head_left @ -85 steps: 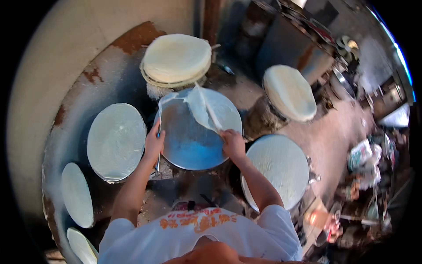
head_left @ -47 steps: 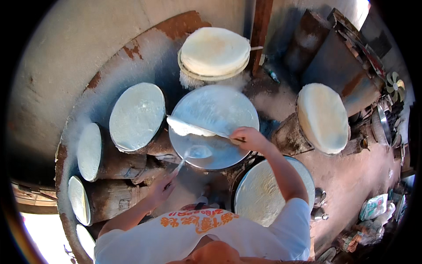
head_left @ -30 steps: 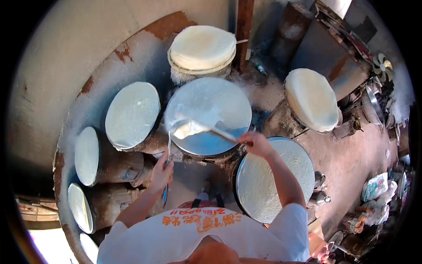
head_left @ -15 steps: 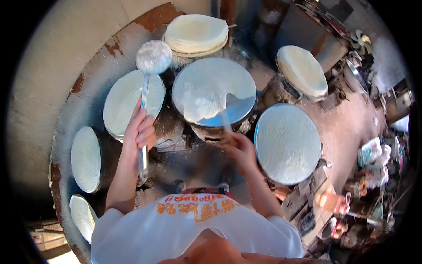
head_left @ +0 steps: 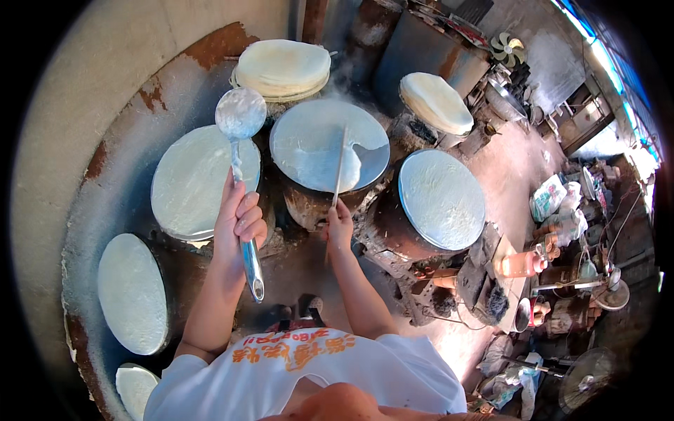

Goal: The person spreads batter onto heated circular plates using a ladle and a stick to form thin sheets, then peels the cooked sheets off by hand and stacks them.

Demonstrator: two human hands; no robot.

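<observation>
At far left a tan wall [head_left: 70, 105] curves round behind a low rusty rim, and inside it a round pale sheet [head_left: 135, 389] shows partly at the lower edge. Above that lies a larger pale sheet [head_left: 133, 295], on a dark drum [head_left: 175, 281]. Further right and higher, a third sheet [head_left: 196, 186] covers another round top, partly behind the ladle [head_left: 241, 114]. The left hand [head_left: 241, 217] is closed round the ladle's handle, fingers curled, the bowl raised and whitish, the handle's end pointing down toward the person. Behind the bowl, a stack [head_left: 283, 68] of round pale sheets sits at the back. In the middle is the griddle [head_left: 372, 161], on its own drum, with white batter [head_left: 302, 140] over most of its top; dark metal shows at the right and lower right. The right hand [head_left: 339, 223] is closed on one end of a thin stick [head_left: 340, 165], which reaches over the griddle to about its middle, across the batter. To the right, a second stack [head_left: 435, 102] stands further back, and nearer, a pale sheet [head_left: 441, 200] covers a round top. Beyond are a fan [head_left: 507, 49], white bags [head_left: 547, 198] and a pinkish container [head_left: 523, 264].
</observation>
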